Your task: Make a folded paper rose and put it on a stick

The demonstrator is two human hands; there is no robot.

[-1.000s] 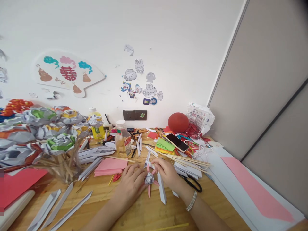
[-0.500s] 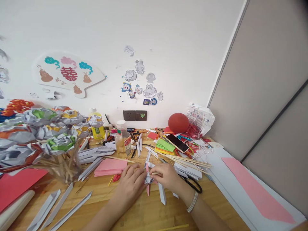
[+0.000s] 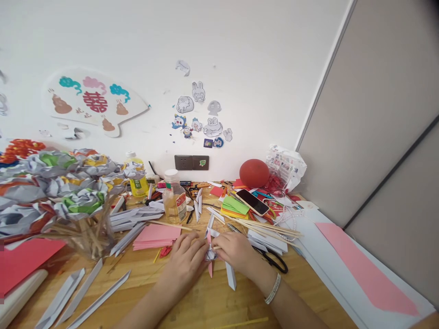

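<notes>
Between my hands, low over the table, is a folded paper flower (image 3: 210,256) with white and pink strips sticking out around its centre. My left hand (image 3: 188,257) closes its fingers on the flower's left side. From the other side, my right hand (image 3: 236,252) pinches a thin wooden stick (image 3: 216,247), its tip pointing at the flower's middle. Most of the stick is hidden by my fingers. A white folded strip (image 3: 231,277) reaches out below my right hand. Left of my hands lies a stack of pink paper (image 3: 157,236).
Paper flowers (image 3: 84,201) stand in a clear container at left. Nearby are a clear bottle (image 3: 174,201), a phone (image 3: 253,202), wooden sticks (image 3: 264,226), black-handled scissors (image 3: 276,261) and a red balloon (image 3: 254,173). Loose folded strips (image 3: 99,299) lie at front left.
My right hand has turned and moved slightly in toward the flower, so less of the stick shows. My left hand stays on the flower.
</notes>
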